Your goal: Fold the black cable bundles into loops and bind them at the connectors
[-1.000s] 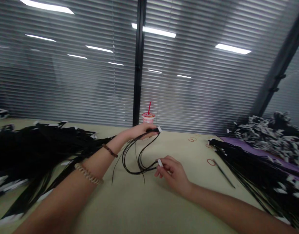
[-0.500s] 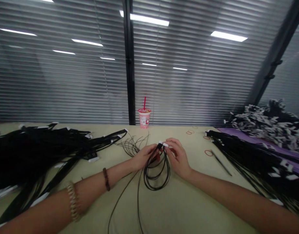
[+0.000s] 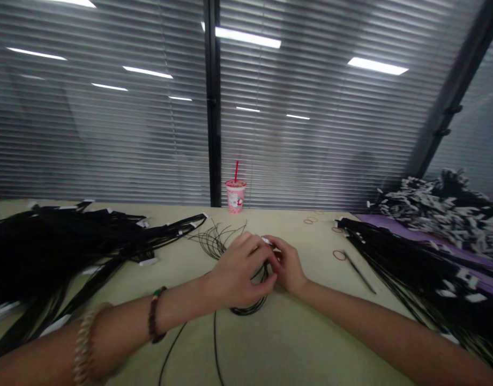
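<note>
Both hands meet at the middle of the beige table over a small coil of thin black cables. My left hand curls over the top of the coil, fingers closed around the strands. Touching it from the right, my right hand pinches the white-tipped cable ends. Loose tails of the cables trail toward the table's near edge. Most of the coil is hidden under my left hand.
A large heap of black cables covers the left of the table. Another bundle and a pile with white connectors lie on the right. Red rubber bands and a pink cup with a straw sit behind.
My hands came together from apart, folding the long cables into a coil. Since half a second ago my left hand has moved over the coil and closed on it.
</note>
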Available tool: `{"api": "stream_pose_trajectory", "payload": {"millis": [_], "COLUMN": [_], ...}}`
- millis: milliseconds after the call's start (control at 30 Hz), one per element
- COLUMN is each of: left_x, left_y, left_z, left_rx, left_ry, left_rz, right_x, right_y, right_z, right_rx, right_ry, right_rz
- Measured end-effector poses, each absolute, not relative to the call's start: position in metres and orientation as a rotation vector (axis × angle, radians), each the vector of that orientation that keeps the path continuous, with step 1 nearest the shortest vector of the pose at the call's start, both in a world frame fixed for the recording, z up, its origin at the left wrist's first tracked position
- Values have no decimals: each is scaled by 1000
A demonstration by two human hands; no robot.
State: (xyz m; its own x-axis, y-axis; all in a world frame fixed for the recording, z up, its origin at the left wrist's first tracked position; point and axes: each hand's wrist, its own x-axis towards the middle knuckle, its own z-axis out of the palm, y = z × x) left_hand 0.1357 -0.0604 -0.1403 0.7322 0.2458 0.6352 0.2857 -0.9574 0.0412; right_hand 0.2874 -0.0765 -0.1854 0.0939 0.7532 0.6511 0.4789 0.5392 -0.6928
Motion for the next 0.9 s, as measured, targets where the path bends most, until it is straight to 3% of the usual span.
{"api": "stream_pose_trajectory", "payload": {"millis": [133, 267, 567, 900], "left_x": [139, 134, 134, 133], "left_y": [-77, -70, -67, -54], "left_z": [-146, -141, -137, -129], "left_rx": [-2619, -2612, -2594, -2421], "left_ry": [-170, -347, -258, -803], "left_rz": [-725, -619, -556, -388], "right_x": [288, 289, 289, 289], "right_y": [-76, -76, -77, -71], "right_z": [-185, -185, -184, -187], "right_rx": [-1093, -1134, -1125, -1186], "right_ry": [-1562, -1623, -1652, -1631], "right_rz": [242, 154, 139, 167]}}
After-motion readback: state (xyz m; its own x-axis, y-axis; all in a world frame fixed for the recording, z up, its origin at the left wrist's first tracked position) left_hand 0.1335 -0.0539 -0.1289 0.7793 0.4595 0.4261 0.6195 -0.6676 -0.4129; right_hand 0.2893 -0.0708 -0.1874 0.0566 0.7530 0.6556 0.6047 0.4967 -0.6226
